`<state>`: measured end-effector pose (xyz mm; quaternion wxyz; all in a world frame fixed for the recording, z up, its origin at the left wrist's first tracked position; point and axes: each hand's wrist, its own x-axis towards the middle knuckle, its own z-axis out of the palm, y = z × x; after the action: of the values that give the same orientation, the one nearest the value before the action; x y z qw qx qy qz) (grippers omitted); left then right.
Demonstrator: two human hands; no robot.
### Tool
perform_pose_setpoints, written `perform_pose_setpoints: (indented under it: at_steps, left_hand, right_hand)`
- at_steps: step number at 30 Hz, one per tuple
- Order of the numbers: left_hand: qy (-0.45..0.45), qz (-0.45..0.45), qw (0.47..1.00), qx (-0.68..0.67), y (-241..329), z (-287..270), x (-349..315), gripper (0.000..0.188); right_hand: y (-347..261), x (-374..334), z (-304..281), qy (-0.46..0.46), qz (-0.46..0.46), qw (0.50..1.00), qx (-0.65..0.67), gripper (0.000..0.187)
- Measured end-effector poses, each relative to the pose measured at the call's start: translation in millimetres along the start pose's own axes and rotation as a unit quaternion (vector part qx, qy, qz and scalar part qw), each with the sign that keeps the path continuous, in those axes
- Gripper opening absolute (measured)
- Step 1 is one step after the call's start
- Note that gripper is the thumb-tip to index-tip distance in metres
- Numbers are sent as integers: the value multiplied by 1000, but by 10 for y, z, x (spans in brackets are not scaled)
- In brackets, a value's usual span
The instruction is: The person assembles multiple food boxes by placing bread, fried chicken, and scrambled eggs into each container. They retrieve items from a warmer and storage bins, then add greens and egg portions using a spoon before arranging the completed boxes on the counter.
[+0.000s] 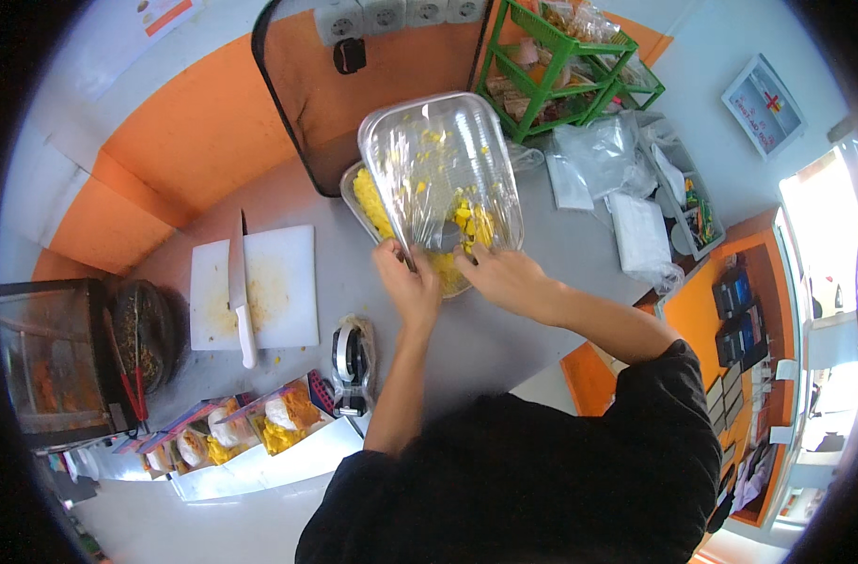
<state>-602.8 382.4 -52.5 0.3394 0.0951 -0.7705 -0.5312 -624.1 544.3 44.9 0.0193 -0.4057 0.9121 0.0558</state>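
A clear plastic lid (424, 155), specked with yellow bits, is tilted over a shallow tray (350, 193) of yellow food (370, 202). The lid covers much of the tray. My left hand (413, 287) is closed on the lid's near left corner. My right hand (509, 279) has its bent fingers pinched at the lid's near edge, above yellow pieces (474, 221); its fingertips are partly hidden. To the left, a knife with a white handle (245, 334) lies across a stained white cutting board (292, 282).
A black-framed panel (302, 103) stands behind the tray. A green tiered rack (542, 103) holds bagged goods at the back right, near plastic bags (640, 230) and a grey bin (697, 249). Nearer stand a tape dispenser (351, 362), packed food (283, 423) and a dark stone mortar (142, 329).
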Motion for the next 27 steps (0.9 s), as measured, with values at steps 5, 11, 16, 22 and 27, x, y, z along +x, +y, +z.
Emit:
perform_pose_setpoints:
  at_steps: [5,11,16,22,27]
  left_hand:
    - [36,79,996,-10,154,176,5,20]
    - [69,38,996,-52,61,173,-137,21]
    - [52,101,993,-14,51,167,-219,24]
    - [70,69,994,-50,-25,238,-362,29]
    - [35,-16,989,-144,-30,231,-413,28]
  right_hand:
    - [163,-39,259,44,143,986,-77,51]
    - [-333,-311,295,43,109,991,-58,48]
    - [-55,-68,387,61,228,968,-90,47]
    - [-254,-250,408,6,255,962,103,28]
    - [-501,-402,214,-4,198,956,217,27]
